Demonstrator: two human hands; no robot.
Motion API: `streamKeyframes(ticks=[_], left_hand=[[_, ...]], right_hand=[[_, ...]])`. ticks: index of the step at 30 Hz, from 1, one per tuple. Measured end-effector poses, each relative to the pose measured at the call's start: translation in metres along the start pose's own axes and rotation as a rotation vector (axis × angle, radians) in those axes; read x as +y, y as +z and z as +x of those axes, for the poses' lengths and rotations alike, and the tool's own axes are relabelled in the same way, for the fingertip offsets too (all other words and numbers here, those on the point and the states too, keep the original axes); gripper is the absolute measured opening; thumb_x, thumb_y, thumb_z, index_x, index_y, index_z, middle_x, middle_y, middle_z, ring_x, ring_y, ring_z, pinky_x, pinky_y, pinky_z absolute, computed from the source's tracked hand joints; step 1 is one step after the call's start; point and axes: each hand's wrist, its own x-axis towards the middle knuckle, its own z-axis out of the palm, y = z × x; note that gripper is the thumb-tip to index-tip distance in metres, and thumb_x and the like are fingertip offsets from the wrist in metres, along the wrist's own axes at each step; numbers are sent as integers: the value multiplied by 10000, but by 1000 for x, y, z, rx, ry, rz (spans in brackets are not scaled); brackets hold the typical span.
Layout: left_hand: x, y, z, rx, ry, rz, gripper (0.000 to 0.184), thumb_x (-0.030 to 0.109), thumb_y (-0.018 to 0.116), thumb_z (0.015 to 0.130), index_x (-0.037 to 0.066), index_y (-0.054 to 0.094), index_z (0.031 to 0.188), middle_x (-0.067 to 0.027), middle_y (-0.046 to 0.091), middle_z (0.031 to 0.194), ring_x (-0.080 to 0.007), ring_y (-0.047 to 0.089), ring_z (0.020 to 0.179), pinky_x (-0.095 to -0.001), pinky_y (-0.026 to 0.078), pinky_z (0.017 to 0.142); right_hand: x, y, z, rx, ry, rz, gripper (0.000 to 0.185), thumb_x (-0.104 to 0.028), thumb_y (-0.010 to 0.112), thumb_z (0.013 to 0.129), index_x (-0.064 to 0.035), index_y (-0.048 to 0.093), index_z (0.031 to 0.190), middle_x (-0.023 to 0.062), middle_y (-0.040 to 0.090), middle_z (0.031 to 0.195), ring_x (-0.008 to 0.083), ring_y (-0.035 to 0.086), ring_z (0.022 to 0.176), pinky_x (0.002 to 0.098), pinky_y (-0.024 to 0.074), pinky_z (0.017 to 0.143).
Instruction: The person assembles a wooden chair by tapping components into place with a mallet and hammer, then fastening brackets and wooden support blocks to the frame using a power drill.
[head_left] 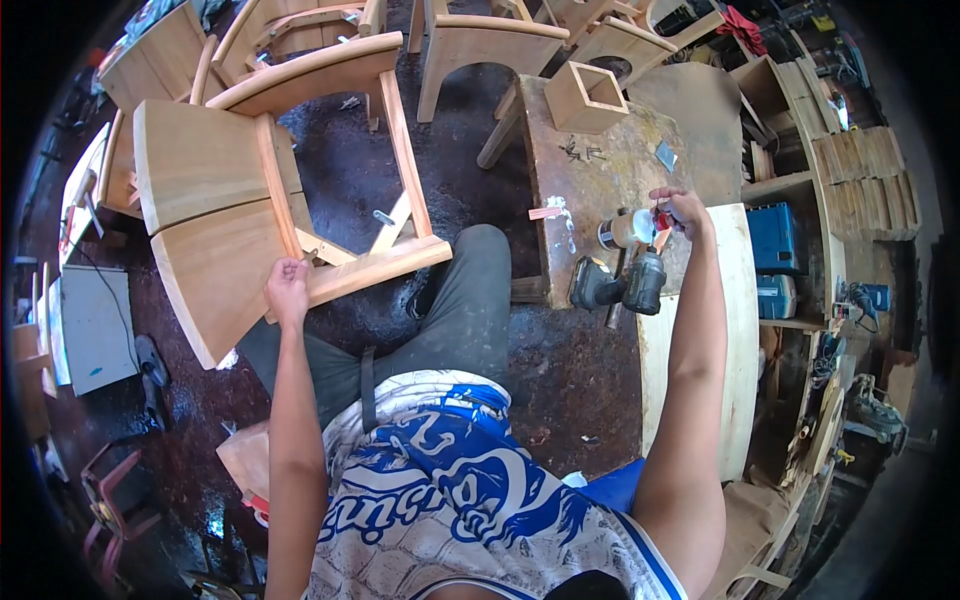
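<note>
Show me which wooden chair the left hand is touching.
The closest wooden chair, with the broad two-board panel: the left hand touches it, while the chairs farther back are untouched.

At the worktop's point(598, 190) right edge, the right hand's point(683, 213) fingers cover much of a small red item point(661, 220), so its kind cannot be told. The label on the nearby jar point(606, 235) is too small to read. A handle point(613, 316) juts past the near edge, partly covered by the black power tool point(647, 282); its other end cannot be made out. Dark bits point(580, 152) toward the far left corner are too small to identify. The left hand point(289, 285), curled on the chair frame point(380, 272), hides its own palm and the wood beneath. Other chairs point(490, 60) are cut off by the top edge.
</note>
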Motion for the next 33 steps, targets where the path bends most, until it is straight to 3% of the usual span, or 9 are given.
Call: streamKeyframes(ticks=[12,17,20,22,23,25,28,31,33], left_hand=[[-5,-1,1,2,18,10,155,150,752,898,10,690,921,-43,700,786,-118,650,721,-283,531,712],[-27,4,9,-33,-12,-178,134,127,756,906,13,694,941,-24,696,814,-96,639,746,-261,523,713],[-32,5,9,-104,-30,-310,135,118,773,896,29,703,970,-35,709,870,-108,649,801,-255,512,742],[-22,3,7,-142,-135,-535,132,101,773,894,35,712,990,-43,719,888,-120,661,829,-260,521,760],[-16,-2,7,-121,-184,-378,119,73,766,892,27,713,988,-39,721,887,-115,664,821,-241,521,755],[-1,-15,4,-147,-210,-575,106,49,765,886,24,711,973,-33,721,878,-96,663,810,-225,517,746],[3,-24,6,-186,-244,-615,107,42,763,885,20,706,972,-34,720,868,-90,663,798,-227,520,744],[4,-25,5,-210,-242,-630,105,43,755,891,23,701,979,-22,711,854,-81,649,778,-223,511,737],[4,-24,4,-214,-233,-628,101,49,749,900,24,698,984,-14,705,854,-75,637,768,-224,508,733]], right_hand=[[8,10,-13,70,-129,-91,424,-6,529,841,-68,705,1221,73,713,749,108,578,523,294,365,428],[-12,11,-49,382,-206,-520,487,-72,556,776,-85,718,1235,200,740,811,253,715,645,386,561,642],[-30,23,-82,389,-409,-586,490,-169,583,778,-95,709,1245,215,741,865,320,742,829,412,563,798],[-53,70,-113,285,-555,-448,421,-198,605,818,-62,720,1199,188,743,839,290,731,772,409,557,769],[-58,99,-114,111,-632,-281,323,-144,617,865,-35,737,1144,119,752,830,191,688,706,352,539,688],[-92,187,-153,-254,-575,68,168,-44,650,935,-33,754,1067,6,719,839,49,579,692,220,470,636],[-109,331,-151,-472,-800,27,165,-116,695,921,-1,768,1014,26,744,896,125,662,810,280,525,741],[-122,461,-135,-658,-581,315,303,-124,711,905,31,716,1166,60,745,935,123,658,809,277,530,737],[-132,508,-124,-694,-520,326,266,-85,708,897,32,727,1135,45,737,894,99,639,724,259,522,654]])
